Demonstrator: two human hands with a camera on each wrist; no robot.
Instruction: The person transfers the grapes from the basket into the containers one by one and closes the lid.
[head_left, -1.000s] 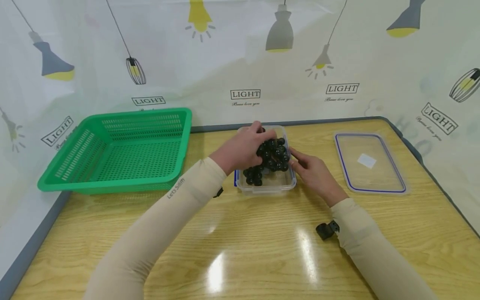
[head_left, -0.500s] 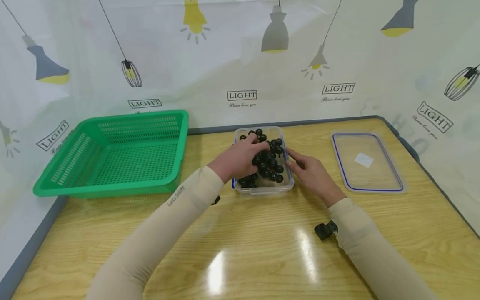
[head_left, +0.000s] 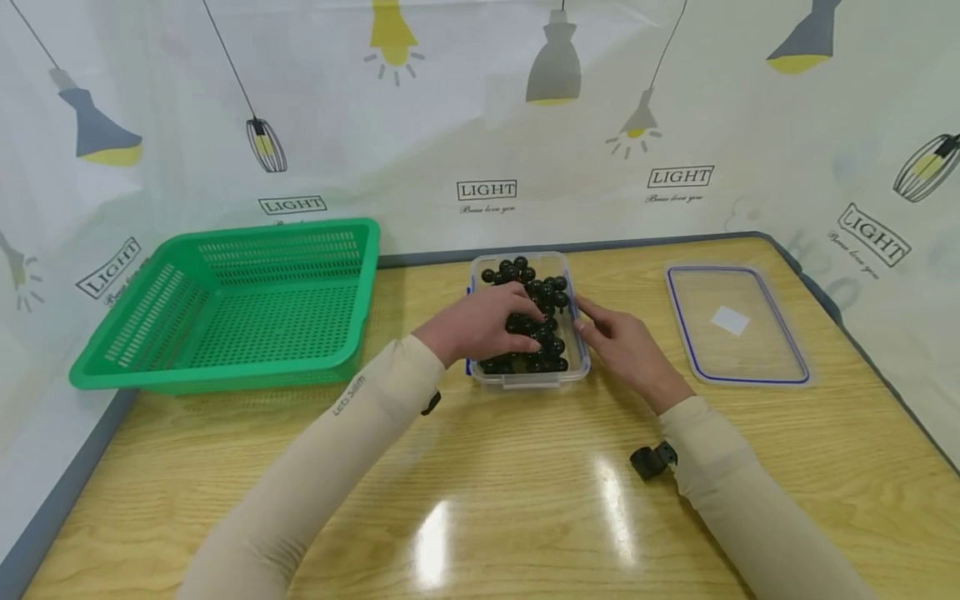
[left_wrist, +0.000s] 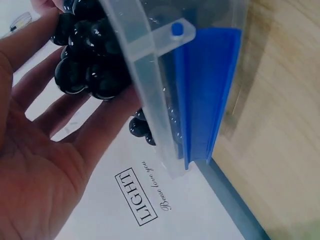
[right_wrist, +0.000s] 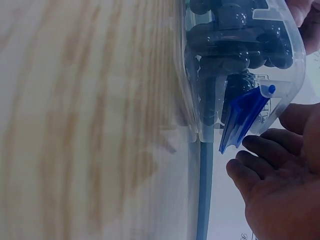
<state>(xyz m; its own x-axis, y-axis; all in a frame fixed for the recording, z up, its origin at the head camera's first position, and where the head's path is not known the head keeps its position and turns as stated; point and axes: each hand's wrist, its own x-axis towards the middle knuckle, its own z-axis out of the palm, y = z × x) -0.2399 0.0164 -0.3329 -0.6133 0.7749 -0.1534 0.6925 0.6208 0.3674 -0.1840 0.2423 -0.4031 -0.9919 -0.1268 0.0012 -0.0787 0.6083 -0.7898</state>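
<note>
A clear plastic container stands on the table and holds a bunch of black grapes. My left hand reaches into it from the left, fingers curled over the bunch. In the left wrist view the grapes lie against my fingers, beside the container wall and its blue latch. My right hand rests with straight fingers against the container's right side. In the right wrist view my right hand's fingers sit just by the blue latch, with grapes behind the wall.
An empty green slatted basket stands at the left of the wooden table. The container's clear lid with a blue seal lies flat at the right. A printed curtain hangs behind the table's far edge.
My left hand has lowered the grape bunch from above the container down into it. The right hand has stayed at the container's right side.
</note>
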